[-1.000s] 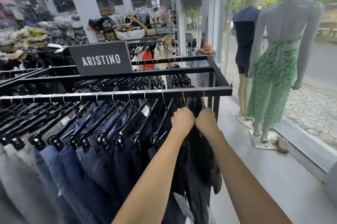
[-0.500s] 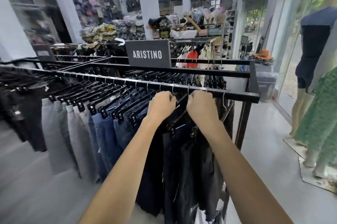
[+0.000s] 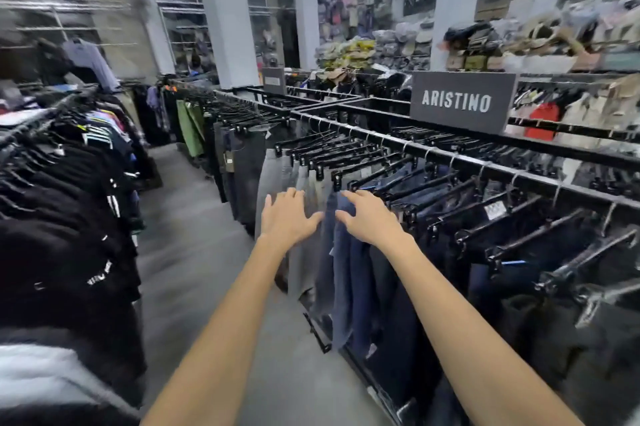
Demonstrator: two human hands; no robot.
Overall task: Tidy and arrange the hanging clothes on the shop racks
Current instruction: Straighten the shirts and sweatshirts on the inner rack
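Jeans (image 3: pixel 346 269) at left hand (image 3: pixel 285 219) and right hand (image 3: pixel 369 217), fingers (image 3: pixel 297 193) spread; sign (image 3: pixel 460 101) reads ARISTINO.

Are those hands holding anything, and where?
Nothing is gripped: the left hand lies open against the grey trousers, the right hand against the blue jeans, near their tops.

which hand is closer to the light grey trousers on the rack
Left. The left hand is spread over the light grey trousers; the right hand is one step to the right, on the blue jeans.
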